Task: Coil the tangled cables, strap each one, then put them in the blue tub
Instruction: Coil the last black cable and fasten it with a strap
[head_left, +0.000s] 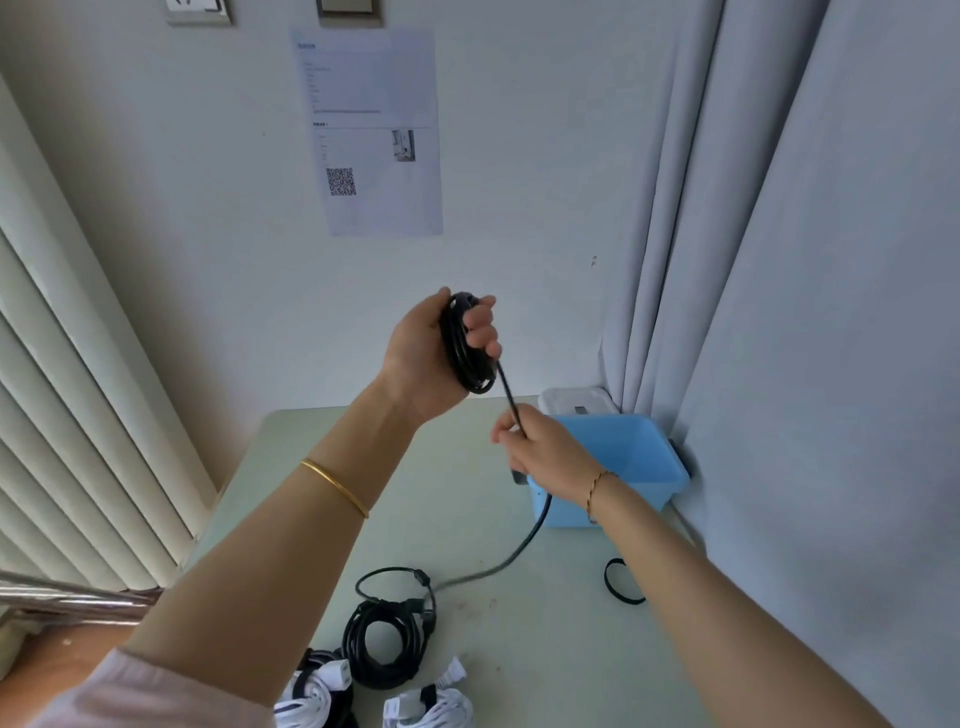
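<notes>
In the head view, the left hand (421, 353) is holding up a small coil of black cable (470, 364), its fingers curling round the loops. The right hand (545, 447) is pinching the loose length just below the coil, and the rest is trailing down onto the table (483, 525).

The job is looking partly done. Two white bundles (428, 704) with black straps are lying at the near edge, beside a wound black bundle (384, 649); whether that one is strapped I cannot tell. A spare strap (623, 582) is waiting near the right forearm. The blue tub (639, 457) is standing at the far right corner, and nothing is showing inside it, so the winding, strapping and all the loading are probably still to come.
</notes>
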